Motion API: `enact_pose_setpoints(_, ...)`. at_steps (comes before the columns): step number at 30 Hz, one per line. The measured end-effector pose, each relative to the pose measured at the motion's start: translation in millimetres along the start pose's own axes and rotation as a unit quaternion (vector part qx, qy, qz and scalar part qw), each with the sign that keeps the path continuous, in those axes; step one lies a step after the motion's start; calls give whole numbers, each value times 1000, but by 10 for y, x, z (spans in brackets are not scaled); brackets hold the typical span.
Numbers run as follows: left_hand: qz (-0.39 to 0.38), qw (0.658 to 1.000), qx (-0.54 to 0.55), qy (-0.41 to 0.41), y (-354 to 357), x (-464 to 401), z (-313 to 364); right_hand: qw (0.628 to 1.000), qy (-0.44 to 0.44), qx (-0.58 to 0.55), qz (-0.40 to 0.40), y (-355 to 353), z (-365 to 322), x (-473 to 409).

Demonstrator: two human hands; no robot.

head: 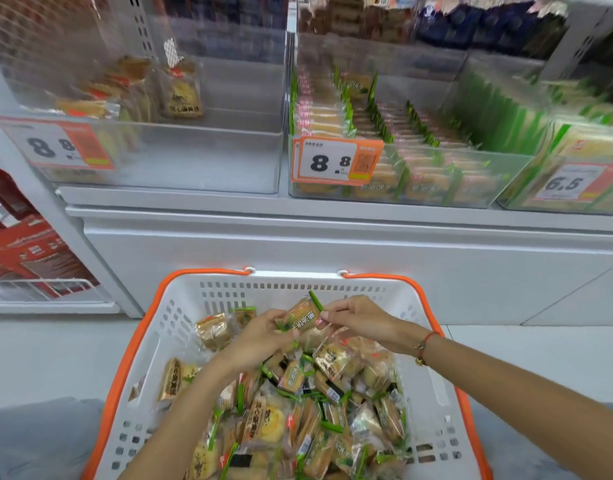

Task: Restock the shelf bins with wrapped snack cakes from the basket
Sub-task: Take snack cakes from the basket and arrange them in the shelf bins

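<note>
A white basket with an orange rim (180,306) stands in front of me, heaped with several wrapped snack cakes (298,410) in green-edged and gold wrappers. Above the heap, both hands hold one green-edged snack cake (300,315). My left hand (260,336) grips its lower left end. My right hand (357,318) pinches its right edge between thumb and fingers. On the shelf above, a clear left bin (194,161) holds only a few gold-wrapped cakes at its back. The clear middle bin (419,181) is packed with rows of green-edged cakes.
A third bin (575,150) of green-wrapped packs sits at the far right, with a 6.5 price tag. Orange 8.8 price tags hang on the left and middle bins. A white cabinet front (332,247) lies below the shelf. Red boxes (28,247) stand at the left.
</note>
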State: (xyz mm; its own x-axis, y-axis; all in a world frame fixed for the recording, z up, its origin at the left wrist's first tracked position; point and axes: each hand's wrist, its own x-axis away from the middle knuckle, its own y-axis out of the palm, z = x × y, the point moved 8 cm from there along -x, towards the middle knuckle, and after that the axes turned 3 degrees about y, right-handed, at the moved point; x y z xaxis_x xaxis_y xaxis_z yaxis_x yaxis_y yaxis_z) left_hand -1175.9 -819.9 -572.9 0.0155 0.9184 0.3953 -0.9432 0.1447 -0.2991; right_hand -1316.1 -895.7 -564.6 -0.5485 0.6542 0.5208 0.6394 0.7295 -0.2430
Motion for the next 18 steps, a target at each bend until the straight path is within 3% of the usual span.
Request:
enact_pose_setpoints(2, 39, 998, 39, 10, -126, 33, 110, 1000, 7, -13, -8, -48, -178, 97)
enact_pose_setpoints(6, 63, 994, 93, 14, -246, 110, 298, 998, -6, -4, 68, -333, -465, 299)
enact_pose_setpoints(10, 82, 986, 136, 43, -275, 152, 559, 996, 5, -4, 88, -477, -652, 453)
enact_pose_setpoints(14, 113, 961, 236, 89, -228, 203, 882, 988, -11, -143, 60, -407, -883, 585)
enact_pose_setpoints(18, 167, 939, 259, 155, -241, 298, 1249, 974, -81, -158, 144, -456, -1068, 720)
